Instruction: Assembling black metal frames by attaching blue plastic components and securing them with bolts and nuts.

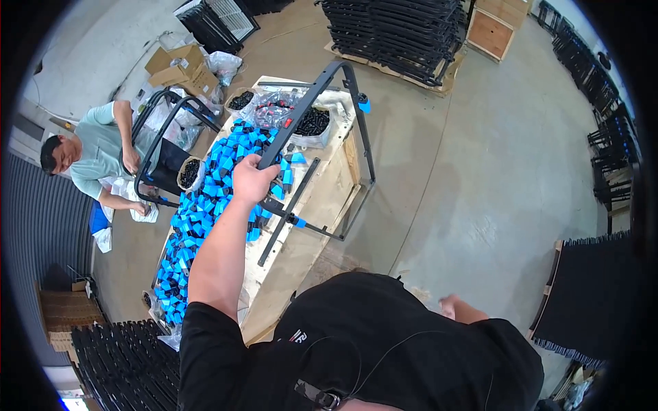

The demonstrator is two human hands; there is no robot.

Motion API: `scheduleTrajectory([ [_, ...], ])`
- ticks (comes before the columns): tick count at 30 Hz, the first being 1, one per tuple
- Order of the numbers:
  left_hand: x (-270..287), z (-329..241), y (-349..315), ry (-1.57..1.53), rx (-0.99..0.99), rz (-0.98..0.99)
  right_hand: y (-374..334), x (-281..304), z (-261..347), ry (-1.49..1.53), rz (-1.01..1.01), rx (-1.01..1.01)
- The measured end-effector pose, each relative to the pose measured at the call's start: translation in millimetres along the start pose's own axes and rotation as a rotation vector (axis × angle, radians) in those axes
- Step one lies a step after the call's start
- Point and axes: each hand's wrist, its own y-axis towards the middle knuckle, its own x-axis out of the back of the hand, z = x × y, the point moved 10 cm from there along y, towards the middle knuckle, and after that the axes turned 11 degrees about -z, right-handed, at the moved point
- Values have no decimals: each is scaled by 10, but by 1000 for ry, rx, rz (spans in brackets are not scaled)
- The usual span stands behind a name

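My left hand (253,179) is closed around one side bar of a black tubular metal frame (313,92), tilted above the table's right side. The frame carries blue plastic fittings, one of them a blue clip (364,104) near its upper corner. Just left of that hand spreads a large heap of blue and black plastic caps (218,166). A flat black bar (290,211) lies on the wooden table (255,274) under the frame. Away to the right, beside my body, hangs my right hand (449,305), small and partly hidden; its fingers are not clear.
Tubs of small black parts (312,122) and a bag of red and black pieces (275,109) sit at the table's far end. Across the table, a seated person (113,144) handles another black frame (159,137). Stacked black frames (397,34) stand on a pallet beyond.
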Motion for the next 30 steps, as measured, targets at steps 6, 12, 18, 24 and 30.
scheduleTrajectory([
  [6,67,-33,-93,4,-138,-50,327,2039,157,741,-693,-299],
  [12,1329,-296,-914,-587,-194,-142,211,3059,1695,760,-669,-6],
  [18,3236,-270,-2482,-410,-455,-407,496,2228,2378,71,-351,298],
  [24,4371,783,-4037,-306,-278,-737,516,1696,3204,-363,-157,233],
  [30,5537,1019,-5646,-214,-289,-989,997,1960,4401,-559,-509,425],
])
